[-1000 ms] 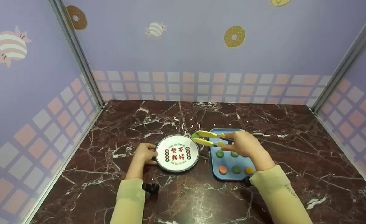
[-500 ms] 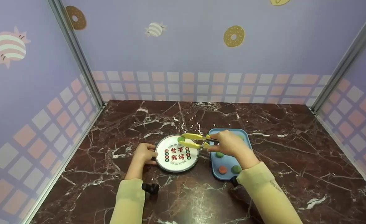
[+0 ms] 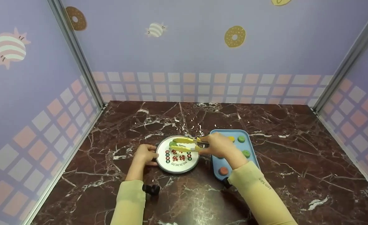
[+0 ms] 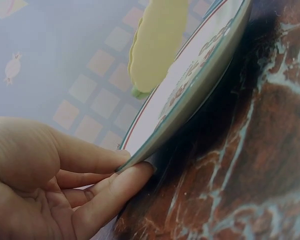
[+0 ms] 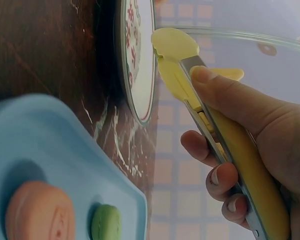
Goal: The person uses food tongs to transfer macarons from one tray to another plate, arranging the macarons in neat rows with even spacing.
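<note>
In the head view my left hand (image 3: 144,154) pinches the left rim of a round white plate (image 3: 178,167) with red printed characters. The left wrist view shows the thumb (image 4: 97,154) on top of the rim and a finger below. My right hand (image 3: 219,145) grips yellow-tipped kitchen tongs (image 5: 230,145) by their handles. Between the tong tips sits a small green round piece (image 3: 172,144), over the plate's upper left part. Whether it touches the plate I cannot tell. Right of the plate lies a blue tray (image 3: 216,165), partly hidden under my right hand and forearm.
On the tray are an orange round piece (image 3: 223,171), a yellow piece (image 3: 231,138) and several green ones (image 3: 241,139); the forearm may hide others. The table is dark red marble. Patterned purple panels (image 3: 190,53) stand behind and at both sides.
My right hand has moved left, carrying the tongs and the green piece from the plate's right edge to above its upper left part. My left hand and the plate stay in place.
</note>
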`<state>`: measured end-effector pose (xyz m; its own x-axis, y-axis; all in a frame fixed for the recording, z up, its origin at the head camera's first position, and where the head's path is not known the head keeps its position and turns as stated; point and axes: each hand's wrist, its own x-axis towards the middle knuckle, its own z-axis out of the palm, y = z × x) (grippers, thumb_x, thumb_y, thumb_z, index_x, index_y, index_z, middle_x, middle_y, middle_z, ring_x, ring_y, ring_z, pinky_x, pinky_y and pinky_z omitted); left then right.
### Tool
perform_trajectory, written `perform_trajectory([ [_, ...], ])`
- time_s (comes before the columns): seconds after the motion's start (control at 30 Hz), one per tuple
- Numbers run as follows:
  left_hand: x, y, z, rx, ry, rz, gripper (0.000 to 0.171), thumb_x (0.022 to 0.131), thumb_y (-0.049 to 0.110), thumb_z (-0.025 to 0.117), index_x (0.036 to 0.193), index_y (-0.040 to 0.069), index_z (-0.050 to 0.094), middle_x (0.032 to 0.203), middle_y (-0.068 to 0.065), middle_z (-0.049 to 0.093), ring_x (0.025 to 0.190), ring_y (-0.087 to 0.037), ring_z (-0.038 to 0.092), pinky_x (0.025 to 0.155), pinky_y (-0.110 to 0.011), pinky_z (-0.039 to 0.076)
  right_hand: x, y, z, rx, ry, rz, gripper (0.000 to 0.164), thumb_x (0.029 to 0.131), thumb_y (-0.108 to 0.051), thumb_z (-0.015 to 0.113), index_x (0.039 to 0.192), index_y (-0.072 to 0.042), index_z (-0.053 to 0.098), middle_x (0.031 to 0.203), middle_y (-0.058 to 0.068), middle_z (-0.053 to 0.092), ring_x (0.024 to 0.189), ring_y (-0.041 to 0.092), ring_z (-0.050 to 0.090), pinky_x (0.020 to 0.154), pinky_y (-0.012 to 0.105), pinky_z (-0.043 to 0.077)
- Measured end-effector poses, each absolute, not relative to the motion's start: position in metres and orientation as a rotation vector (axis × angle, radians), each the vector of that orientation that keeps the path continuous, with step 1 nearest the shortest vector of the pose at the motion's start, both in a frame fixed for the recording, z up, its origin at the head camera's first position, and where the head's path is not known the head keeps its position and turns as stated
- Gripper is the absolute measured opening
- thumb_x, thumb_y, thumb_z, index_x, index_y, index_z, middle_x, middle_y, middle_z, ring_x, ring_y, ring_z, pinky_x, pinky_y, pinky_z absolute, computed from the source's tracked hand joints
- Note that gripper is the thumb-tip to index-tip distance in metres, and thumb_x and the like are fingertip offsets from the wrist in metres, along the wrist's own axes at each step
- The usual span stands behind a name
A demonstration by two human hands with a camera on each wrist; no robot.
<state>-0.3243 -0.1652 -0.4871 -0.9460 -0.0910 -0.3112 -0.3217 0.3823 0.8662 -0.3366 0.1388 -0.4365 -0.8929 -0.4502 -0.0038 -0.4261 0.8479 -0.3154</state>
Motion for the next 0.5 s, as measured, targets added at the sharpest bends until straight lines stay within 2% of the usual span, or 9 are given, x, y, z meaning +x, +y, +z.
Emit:
perform_trajectory([
  [0.13, -0.324, -0.166, -0.487, -0.358, 2.415, 1.602, 0.050, 0.096, -0.007, 0.064, 0.143, -0.012, 0.051, 0.145, -0.037, 0.051, 0.109, -0.042, 0.070, 0.064, -0.030, 0.070, -0.338, 0.133, -0.439, -0.764, 2.972, -0.461, 0.054, 0.085, -0.044, 0.083, 0.130, -0.016, 0.073, 0.121, 0.013, 0.076, 0.099, 0.033, 0.073, 0.081, 0.050, 0.066],
  [0.23, -0.324, -0.166, -0.487, -0.352, 2.411, 1.608, 0.049, 0.096, -0.008, 0.064, 0.143, -0.013, 0.051, 0.145, -0.038, 0.051, 0.110, -0.043, 0.070, 0.064, -0.030, 0.070, -0.340, 0.129, -0.440, -0.825, 2.971, -0.459, 0.046, 0.085, -0.042, 0.084, 0.120, -0.014, 0.076, 0.105, 0.012, 0.078, 0.088, 0.032, 0.072, 0.074, 0.048, 0.064],
  [0.37, -0.324, -0.166, -0.487, -0.351, 2.417, 1.615, 0.049, 0.095, -0.008, 0.064, 0.142, -0.014, 0.052, 0.144, -0.038, 0.052, 0.110, -0.044, 0.070, 0.064, -0.030, 0.070, -0.343, 0.124, -0.441, -0.888, 2.960, -0.443, 0.038, 0.086, -0.040, 0.083, 0.111, -0.013, 0.076, 0.097, 0.011, 0.077, 0.078, 0.027, 0.067, 0.066, 0.043, 0.057],
  [0.5, -0.324, -0.166, -0.488, -0.353, 2.414, 1.621, 0.049, 0.094, -0.009, 0.064, 0.142, -0.014, 0.052, 0.143, -0.038, 0.053, 0.110, -0.044, 0.070, 0.064, -0.030, 0.070, -0.344, 0.121, -0.442, -0.916, 2.961, -0.437, 0.033, 0.086, -0.039, 0.084, 0.100, -0.011, 0.074, 0.092, 0.010, 0.075, 0.074, 0.024, 0.063, 0.064, 0.042, 0.055],
])
